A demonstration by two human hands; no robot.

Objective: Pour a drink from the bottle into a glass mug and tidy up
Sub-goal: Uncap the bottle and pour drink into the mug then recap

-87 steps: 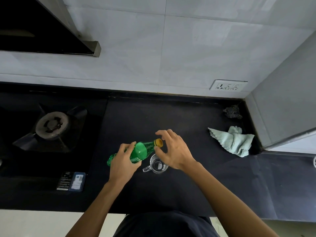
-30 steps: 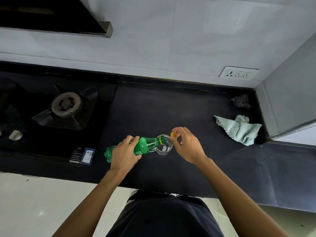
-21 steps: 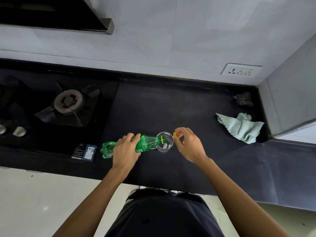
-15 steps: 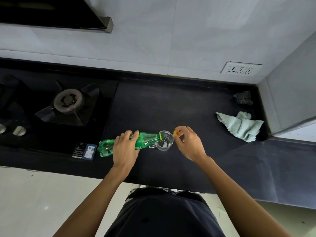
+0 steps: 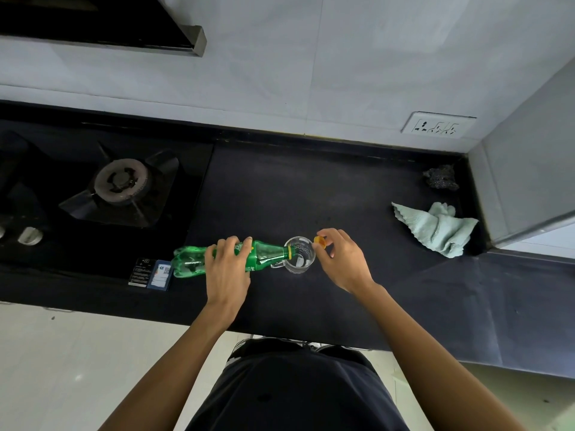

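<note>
Bottle [image 5: 268, 254] tipped flatter than before, mouth at mug [image 5: 303, 260]. Left hand [image 5: 227, 269] wraps it, hiding the label. Right hand [image 5: 342, 262] pinches cap [image 5: 320, 241]. I can't make out the stream.

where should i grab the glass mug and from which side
By its handle, which juts from the left side of the glass mug, toward the person. The neck of the bottle, tilted by the left hand, hangs over that side, so come from the near left once it lifts away. The right hand is pinching the cap, so probably not free.
</note>
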